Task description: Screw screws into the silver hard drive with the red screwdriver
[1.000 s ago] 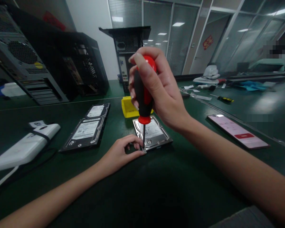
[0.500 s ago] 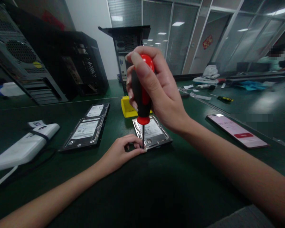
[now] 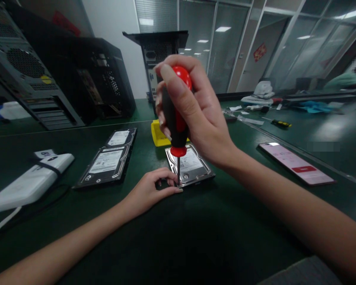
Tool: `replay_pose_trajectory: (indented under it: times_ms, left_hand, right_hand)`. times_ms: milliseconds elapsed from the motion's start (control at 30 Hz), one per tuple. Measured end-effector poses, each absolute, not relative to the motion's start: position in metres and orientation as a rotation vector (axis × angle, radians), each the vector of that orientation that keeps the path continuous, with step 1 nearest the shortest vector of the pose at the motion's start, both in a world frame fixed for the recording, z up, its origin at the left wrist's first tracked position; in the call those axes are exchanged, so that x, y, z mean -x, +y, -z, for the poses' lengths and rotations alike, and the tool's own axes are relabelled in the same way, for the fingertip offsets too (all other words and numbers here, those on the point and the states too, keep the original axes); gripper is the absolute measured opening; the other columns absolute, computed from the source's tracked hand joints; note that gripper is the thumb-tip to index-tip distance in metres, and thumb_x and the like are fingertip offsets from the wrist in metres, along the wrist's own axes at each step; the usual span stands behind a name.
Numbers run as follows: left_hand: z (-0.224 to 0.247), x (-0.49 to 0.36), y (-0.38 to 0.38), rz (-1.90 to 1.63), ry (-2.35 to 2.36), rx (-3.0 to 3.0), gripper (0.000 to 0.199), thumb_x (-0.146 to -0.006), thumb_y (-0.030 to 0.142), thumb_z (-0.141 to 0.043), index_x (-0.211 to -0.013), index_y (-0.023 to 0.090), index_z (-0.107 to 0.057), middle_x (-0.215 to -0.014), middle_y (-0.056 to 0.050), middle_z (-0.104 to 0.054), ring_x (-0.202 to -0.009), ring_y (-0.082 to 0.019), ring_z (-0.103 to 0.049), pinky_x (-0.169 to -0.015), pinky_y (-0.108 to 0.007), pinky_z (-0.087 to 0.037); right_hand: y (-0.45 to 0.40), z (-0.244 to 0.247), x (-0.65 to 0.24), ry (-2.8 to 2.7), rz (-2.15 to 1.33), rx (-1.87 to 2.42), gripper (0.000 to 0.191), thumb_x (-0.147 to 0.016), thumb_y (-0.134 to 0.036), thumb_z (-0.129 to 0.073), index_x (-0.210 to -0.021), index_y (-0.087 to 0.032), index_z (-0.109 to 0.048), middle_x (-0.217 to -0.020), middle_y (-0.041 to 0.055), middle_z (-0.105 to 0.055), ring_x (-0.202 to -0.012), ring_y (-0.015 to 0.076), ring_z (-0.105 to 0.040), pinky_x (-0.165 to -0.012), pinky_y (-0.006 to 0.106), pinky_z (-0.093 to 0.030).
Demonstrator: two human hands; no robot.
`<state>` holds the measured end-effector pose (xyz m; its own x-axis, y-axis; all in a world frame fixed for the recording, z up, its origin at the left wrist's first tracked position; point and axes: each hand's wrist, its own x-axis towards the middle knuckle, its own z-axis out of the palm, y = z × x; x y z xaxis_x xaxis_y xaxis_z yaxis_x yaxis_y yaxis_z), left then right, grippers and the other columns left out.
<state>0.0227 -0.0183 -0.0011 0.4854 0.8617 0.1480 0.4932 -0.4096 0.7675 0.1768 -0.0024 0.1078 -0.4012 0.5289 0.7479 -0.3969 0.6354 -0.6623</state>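
My right hand is wrapped round the red and black handle of a screwdriver, which stands nearly upright. Its shaft runs down to the near left corner of a silver hard drive with a white label, lying flat on the green table. At that same corner, my left hand grips the drive's edge between thumb and curled fingers, close beside the screwdriver tip. The fingers hide the exact spot where the tip rests. Just behind the drive sits a yellow plastic tray, partly covered by my right hand.
Two more hard drives lie to the left, near a white power strip. Computer cases stand at the back. On the right are a phone and a yellow-black screwdriver. A person is at the far right.
The screwdriver and my right hand have shifted very slightly up and left. My left hand keeps its place at the drive's corner. The person in the background has moved right.
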Motion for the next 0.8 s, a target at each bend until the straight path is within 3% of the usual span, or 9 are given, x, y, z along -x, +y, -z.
replay_pose_trajectory:
  times_ms: [67, 133, 233, 467, 567, 700, 800]
  left_hand:
    - [0.001, -0.023, -0.018, -0.703, 1.124, -2.070, 0.016, -0.080, 0.033, -0.067, -0.081, 0.018, -0.065, -0.085, -0.002, -0.063, -0.081, -0.018, -0.057, -0.074, -0.029, -0.044]
    - [0.002, -0.022, -0.018, -0.698, 1.136, -2.072, 0.017, -0.081, 0.035, -0.066, -0.082, 0.018, -0.065, -0.084, -0.002, -0.062, -0.080, -0.018, -0.057, -0.074, -0.029, -0.044]
    - [0.001, -0.022, -0.019, -0.695, 1.140, -2.069, 0.017, -0.081, 0.035, -0.066, -0.082, 0.018, -0.065, -0.084, -0.001, -0.062, -0.078, -0.017, -0.056, -0.073, -0.029, -0.043]
    - [0.000, -0.023, -0.019, -0.697, 1.141, -2.057, 0.016, -0.081, 0.033, -0.067, -0.081, 0.017, -0.063, -0.083, -0.001, -0.061, -0.079, -0.017, -0.057, -0.072, -0.028, -0.042]
    - [0.002, -0.023, -0.018, -0.711, 1.115, -2.065, 0.014, -0.079, 0.030, -0.068, -0.080, 0.017, -0.062, -0.082, -0.001, -0.061, -0.081, -0.017, -0.057, -0.074, -0.028, -0.043]
    - [0.003, -0.023, -0.017, -0.725, 1.089, -2.073, 0.012, -0.079, 0.027, -0.068, -0.080, 0.017, -0.062, -0.084, -0.001, -0.061, -0.083, -0.017, -0.058, -0.077, -0.029, -0.044]
    - [0.004, -0.022, -0.018, -0.725, 1.087, -2.080, 0.012, -0.080, 0.028, -0.067, -0.081, 0.017, -0.063, -0.084, -0.002, -0.061, -0.082, -0.017, -0.058, -0.076, -0.029, -0.044]
  right_hand:
    - [-0.001, -0.107, -0.176, -1.719, -1.000, 0.133, 0.016, -0.094, -0.010, -0.039, -0.107, -0.020, -0.041, -0.088, 0.0003, -0.048, -0.071, 0.0068, -0.051, -0.064, 0.016, -0.049]
    - [0.002, -0.104, -0.175, -1.711, -0.971, 0.114, 0.012, -0.095, -0.020, -0.044, -0.107, -0.021, -0.043, -0.088, -0.0004, -0.049, -0.072, 0.0069, -0.053, -0.067, 0.016, -0.050]
    - [0.007, -0.101, -0.172, -1.695, -0.923, 0.053, 0.022, -0.091, -0.037, -0.051, -0.106, -0.023, -0.044, -0.086, -0.0022, -0.049, -0.069, 0.0062, -0.054, -0.065, 0.017, -0.050]
    - [0.011, -0.100, -0.170, -1.664, -0.956, 0.057, 0.029, -0.083, -0.025, -0.064, -0.102, -0.023, -0.042, -0.085, -0.0054, -0.051, -0.067, 0.0049, -0.057, -0.064, 0.018, -0.052]
    - [0.013, -0.099, -0.170, -1.643, -0.911, 0.009, 0.034, -0.081, -0.031, -0.067, -0.102, -0.022, -0.041, -0.080, -0.0059, -0.049, -0.060, 0.0053, -0.053, -0.057, 0.019, -0.050]
    - [0.011, -0.100, -0.171, -1.640, -1.018, -0.008, 0.020, -0.091, -0.024, -0.050, -0.109, -0.018, -0.042, -0.079, -0.0026, -0.048, -0.060, 0.0089, -0.049, -0.054, 0.025, -0.048]
    - [0.013, -0.099, -0.171, -1.632, -1.099, -0.076, 0.024, -0.093, -0.029, -0.047, -0.113, -0.017, -0.045, -0.083, -0.0007, -0.047, -0.061, 0.0097, -0.048, -0.055, 0.026, -0.048]
